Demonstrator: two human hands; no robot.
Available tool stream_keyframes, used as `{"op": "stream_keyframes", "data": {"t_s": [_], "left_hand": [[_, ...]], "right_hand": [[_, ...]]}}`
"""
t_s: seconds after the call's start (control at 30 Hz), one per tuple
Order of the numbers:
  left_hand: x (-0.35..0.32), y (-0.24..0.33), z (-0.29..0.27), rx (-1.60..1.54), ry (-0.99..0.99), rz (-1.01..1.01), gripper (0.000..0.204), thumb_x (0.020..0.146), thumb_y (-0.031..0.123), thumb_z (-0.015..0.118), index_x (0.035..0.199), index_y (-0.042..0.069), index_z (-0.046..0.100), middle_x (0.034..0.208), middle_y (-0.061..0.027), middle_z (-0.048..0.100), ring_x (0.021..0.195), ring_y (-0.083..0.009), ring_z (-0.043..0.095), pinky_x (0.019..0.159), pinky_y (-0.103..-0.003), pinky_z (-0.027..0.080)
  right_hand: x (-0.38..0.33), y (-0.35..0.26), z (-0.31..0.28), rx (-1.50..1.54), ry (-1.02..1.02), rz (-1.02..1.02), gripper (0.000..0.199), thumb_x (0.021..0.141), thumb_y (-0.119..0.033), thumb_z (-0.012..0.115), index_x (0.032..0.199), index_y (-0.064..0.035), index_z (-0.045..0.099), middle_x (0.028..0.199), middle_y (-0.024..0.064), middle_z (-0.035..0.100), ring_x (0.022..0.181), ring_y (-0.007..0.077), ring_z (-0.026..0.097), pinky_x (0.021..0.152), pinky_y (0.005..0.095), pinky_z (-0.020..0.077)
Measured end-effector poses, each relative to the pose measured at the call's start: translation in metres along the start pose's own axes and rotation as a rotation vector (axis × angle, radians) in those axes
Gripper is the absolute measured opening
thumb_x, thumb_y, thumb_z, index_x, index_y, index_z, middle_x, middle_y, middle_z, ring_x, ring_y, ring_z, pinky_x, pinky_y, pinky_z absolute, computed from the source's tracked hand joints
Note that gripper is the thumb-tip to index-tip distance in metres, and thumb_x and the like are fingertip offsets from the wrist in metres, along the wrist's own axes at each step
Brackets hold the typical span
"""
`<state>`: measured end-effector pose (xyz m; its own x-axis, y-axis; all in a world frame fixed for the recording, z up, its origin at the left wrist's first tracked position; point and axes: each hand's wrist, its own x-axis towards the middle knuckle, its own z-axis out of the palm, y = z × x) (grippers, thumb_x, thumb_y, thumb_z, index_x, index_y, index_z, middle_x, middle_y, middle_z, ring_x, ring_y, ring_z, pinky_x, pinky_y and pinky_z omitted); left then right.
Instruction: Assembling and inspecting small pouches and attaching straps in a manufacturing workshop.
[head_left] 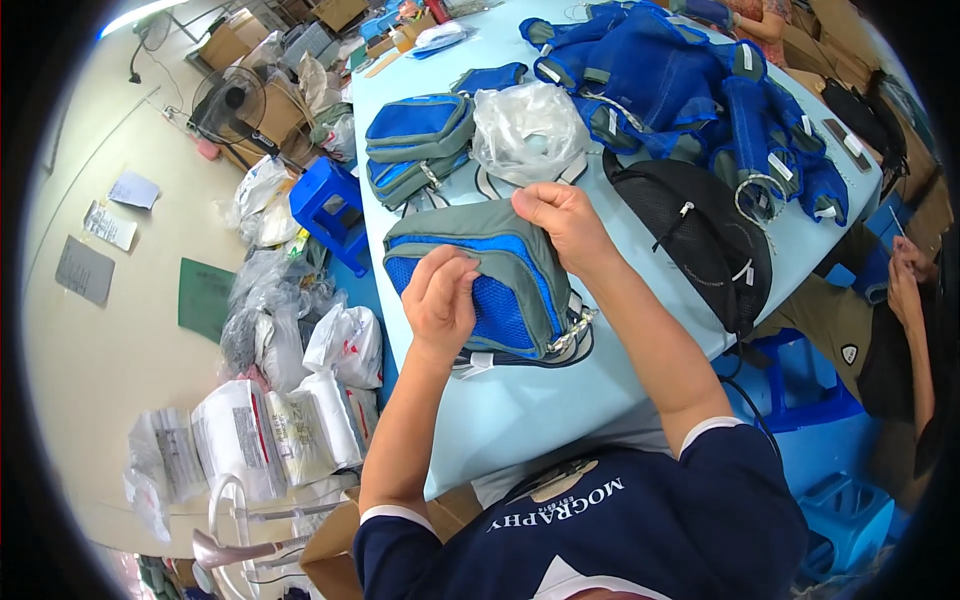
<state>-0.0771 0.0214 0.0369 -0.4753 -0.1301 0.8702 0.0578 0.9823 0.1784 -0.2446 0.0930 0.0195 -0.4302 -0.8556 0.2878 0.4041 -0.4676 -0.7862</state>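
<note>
1. In the head view, holding a grey-and-blue bag (pixel 510 315) on the pale blue surface (pixel 545 425), directly in front of the body, and seeing dark straps under its near edge.
2. Pinching the far right corner of the bag between thumb and fingers of the right hand (pixel 570 225); possibly risking a slip there, by catching only a thin fold of cloth.
3. Curling the fingers of the left hand (pixel 440 295) closed against the grey edge above the blue mesh; not being able to tell about any cloth or thread between the fingertips.
4. Placing the two hands near each other but not touching; probably risking a strained seam or a distorted panel, by pulling too strongly between these two points.
5. Leaving a light-coloured cord (pixel 573 333) loose at the right side; perhaps risking a snag, by turning the bag over its straps.
6. Showing a white tag (pixel 480 361) at the near edge; perhaps risking a crease in it, by pressing the bag down.
7. Working close to a clear plastic bag (pixel 530 130) and a black mesh bag (pixel 695 235); possibly risking a push of the latter over the table edge, by swinging the right forearm outward.
</note>
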Motion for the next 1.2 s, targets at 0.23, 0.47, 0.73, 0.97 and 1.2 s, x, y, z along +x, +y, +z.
{"op": "stream_keyframes", "data": {"t_s": [0.23,0.47,0.73,0.97,1.2], "left_hand": [[0.005,0.002,-0.008,-0.009,-0.047,0.008,0.012,0.075,-0.003,0.063,0.086,0.000,0.059,0.089,-0.0142,0.062,0.076,-0.0263,0.062,0.066,-0.029,0.049],[0.016,0.030,-0.018,0.015,-0.093,-0.112,0.016,0.074,0.004,0.064,0.090,0.003,0.062,0.089,-0.0115,0.061,0.077,-0.0272,0.060,0.068,-0.032,0.049],[0.032,0.048,-0.022,0.165,-0.189,-0.072,0.013,0.073,0.005,0.061,0.085,0.005,0.061,0.086,-0.0085,0.058,0.070,-0.0260,0.057,0.062,-0.034,0.046],[0.047,0.053,-0.032,0.107,-0.438,-0.222,0.010,0.071,0.003,0.059,0.080,0.005,0.057,0.080,-0.0094,0.055,0.064,-0.0281,0.057,0.057,-0.037,0.046],[0.034,0.048,-0.028,0.062,-0.290,-0.192,0.012,0.073,0.006,0.063,0.084,0.004,0.059,0.086,-0.0101,0.057,0.073,-0.0287,0.058,0.064,-0.036,0.047]], "right_hand": [[-0.006,-0.009,0.012,0.010,-0.015,0.040,0.019,0.086,-0.018,0.062,0.077,-0.0018,0.065,0.070,-0.0014,0.061,0.060,0.0033,0.049,0.054,0.0200,0.0397],[-0.010,-0.013,0.025,-0.356,0.028,-0.098,0.022,0.085,-0.020,0.063,0.075,-0.0001,0.064,0.063,-0.0022,0.057,0.060,0.0027,0.048,0.052,0.0198,0.0384],[-0.016,-0.017,0.033,-0.474,0.009,-0.166,0.020,0.084,-0.017,0.064,0.075,0.0012,0.064,0.064,-0.0013,0.058,0.060,0.0034,0.048,0.053,0.0214,0.0394],[-0.017,-0.018,0.033,-0.511,0.002,-0.184,0.019,0.082,-0.016,0.064,0.075,0.0015,0.063,0.063,-0.0005,0.058,0.060,0.0040,0.048,0.053,0.0220,0.0393],[-0.009,-0.015,0.025,-0.508,-0.028,-0.102,0.017,0.087,-0.018,0.060,0.081,-0.0017,0.064,0.071,-0.0028,0.059,0.065,0.0030,0.050,0.057,0.0201,0.0411]]}}
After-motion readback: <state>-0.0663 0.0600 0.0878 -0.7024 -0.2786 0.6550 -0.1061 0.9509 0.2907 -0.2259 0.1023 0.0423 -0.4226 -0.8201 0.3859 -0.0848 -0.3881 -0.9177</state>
